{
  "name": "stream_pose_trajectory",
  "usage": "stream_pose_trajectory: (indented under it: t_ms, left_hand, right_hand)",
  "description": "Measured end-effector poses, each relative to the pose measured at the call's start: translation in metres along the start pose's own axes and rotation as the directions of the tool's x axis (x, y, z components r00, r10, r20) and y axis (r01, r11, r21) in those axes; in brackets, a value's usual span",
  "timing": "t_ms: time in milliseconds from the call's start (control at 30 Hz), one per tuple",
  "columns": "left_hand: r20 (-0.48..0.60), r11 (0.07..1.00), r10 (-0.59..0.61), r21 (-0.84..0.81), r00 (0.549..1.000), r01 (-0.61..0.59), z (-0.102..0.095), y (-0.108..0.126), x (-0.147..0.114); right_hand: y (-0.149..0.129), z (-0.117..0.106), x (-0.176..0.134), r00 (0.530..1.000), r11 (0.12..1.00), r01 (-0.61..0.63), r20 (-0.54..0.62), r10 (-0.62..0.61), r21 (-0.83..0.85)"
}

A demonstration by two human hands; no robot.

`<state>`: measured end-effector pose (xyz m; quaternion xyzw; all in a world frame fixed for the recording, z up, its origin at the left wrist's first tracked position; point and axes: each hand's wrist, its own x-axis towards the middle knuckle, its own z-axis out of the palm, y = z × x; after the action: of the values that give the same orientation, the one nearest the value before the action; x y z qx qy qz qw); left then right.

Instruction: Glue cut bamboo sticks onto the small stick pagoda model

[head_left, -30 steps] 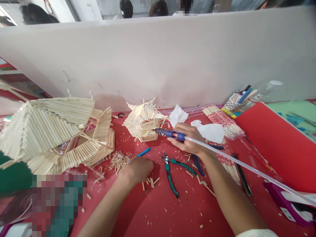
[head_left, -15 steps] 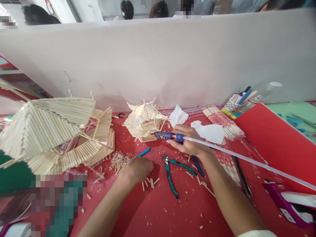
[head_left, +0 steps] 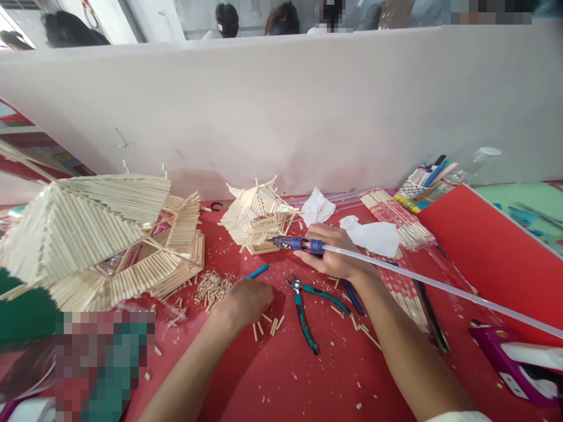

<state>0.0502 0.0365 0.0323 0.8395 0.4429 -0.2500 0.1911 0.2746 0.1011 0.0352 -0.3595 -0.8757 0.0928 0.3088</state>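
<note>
- The right hand (head_left: 334, 249) is wrapped around a blue glue gun (head_left: 303, 244), a long translucent glue stick (head_left: 396, 271) running out of its rear.
- The left hand (head_left: 250, 300) is curled, back upward, low over the table (head_left: 264, 387); its fingertips are hidden, so I cannot tell whether they pinch anything. A blue pen (head_left: 257, 271) shows just beyond it.
- The small stick model (head_left: 255, 220) stands near the table's back edge, around the middle, the gun's nozzle at its lower tier.
- It has two tiers of pale sticks, slatted roof panels and upturned corners.
- A larger stick model (head_left: 88, 228) fills the table's left side.
</note>
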Motion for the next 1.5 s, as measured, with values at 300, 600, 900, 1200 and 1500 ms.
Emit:
stream_pose_trajectory:
  t_ms: [300, 600, 900, 1200, 1500]
  left_hand:
    - [0.043, 1.000, -0.013, -0.006, 0.999, 0.014, 0.000, 0.002, 0.002]
    - [0.033, 0.999, 0.027, -0.037, 0.999, -0.025, 0.000, 0.003, 0.004]
    - [-0.004, 0.997, 0.074, -0.018, 0.997, -0.074, 0.002, 0.004, 0.005]
    - [0.000, 0.998, 0.057, 0.010, 0.998, -0.057, 0.006, 0.004, 0.005]
    - [-0.054, 0.993, 0.111, -0.024, 0.992, -0.112, -0.005, 0.001, -0.008]
  right_hand:
    - [-0.001, -0.001, 0.000, 1.000, 1.000, 0.001, -0.015, -0.001, -0.016]
    - [0.002, 0.000, 0.000, 1.000, 0.999, 0.024, -0.002, -0.024, -0.032]
    - [0.002, -0.007, 0.001, 1.000, 1.000, -0.009, -0.030, 0.009, 0.026]
    - [-0.001, -0.003, 0.002, 0.999, 0.998, -0.035, -0.025, 0.034, -0.043]
    - [0.000, -0.004, 0.003, 0.995, 0.994, -0.087, -0.037, 0.090, 0.067]
